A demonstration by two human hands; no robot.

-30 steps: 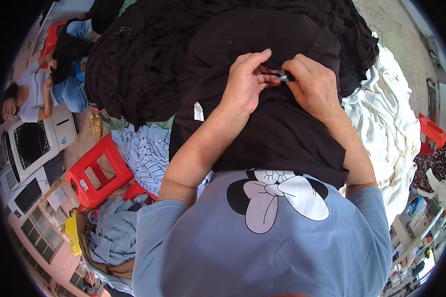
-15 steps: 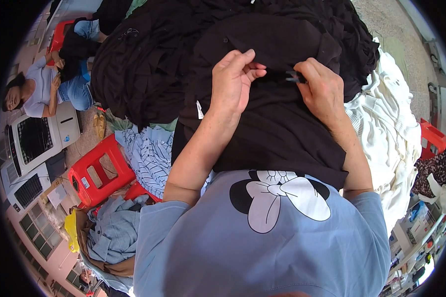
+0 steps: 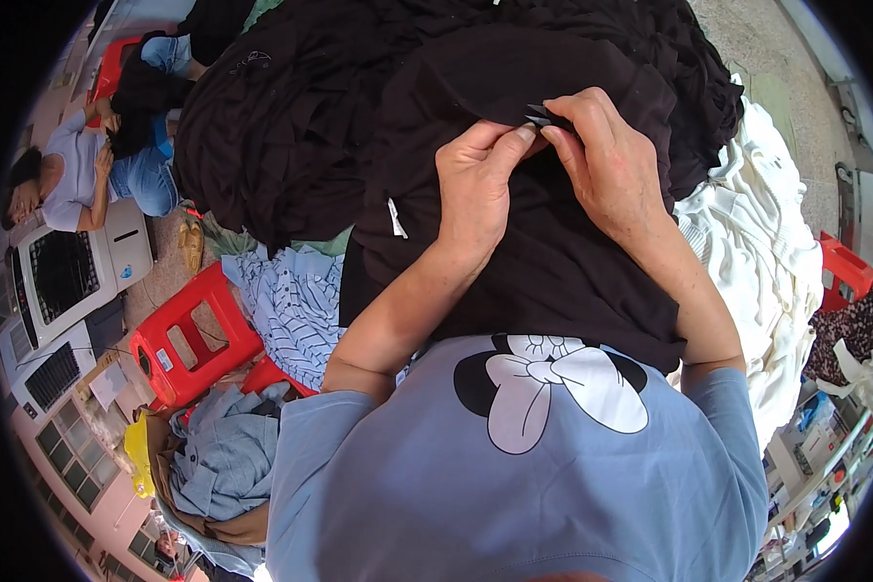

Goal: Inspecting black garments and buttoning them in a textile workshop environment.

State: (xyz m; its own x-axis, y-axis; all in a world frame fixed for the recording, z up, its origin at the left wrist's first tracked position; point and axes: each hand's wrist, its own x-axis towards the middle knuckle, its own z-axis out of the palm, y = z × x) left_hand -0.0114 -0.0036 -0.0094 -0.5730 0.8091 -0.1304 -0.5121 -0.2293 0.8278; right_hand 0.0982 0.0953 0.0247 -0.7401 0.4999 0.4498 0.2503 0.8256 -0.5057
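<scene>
A black garment (image 3: 543, 267) lies over my lap and the dark heap in front of me, with a small white label (image 3: 397, 218) at its left side. My left hand (image 3: 477, 184) is closed, thumb against forefinger, pinching a bit of the black cloth. My right hand (image 3: 613, 160) grips small thread snips (image 3: 538, 117). Their dark handle is mostly hidden in the palm, and the pointed blades reach past the fingertips to my left thumb tip. Both hands meet just above the cloth, nearly touching.
Black clothes (image 3: 272, 145) are heaped ahead and to the left, white knitwear (image 3: 752, 281) to the right. At left are a striped blue shirt (image 3: 286, 306), a red plastic stool (image 3: 196, 335) and a bag of blue-grey clothes (image 3: 221, 456). A seated person (image 3: 82, 170) works with dark cloth farther left.
My right hand has moved left with the snips, bringing their blades to the left fingertips. My left hand has shifted slightly right, and the gap between the hands has closed.
</scene>
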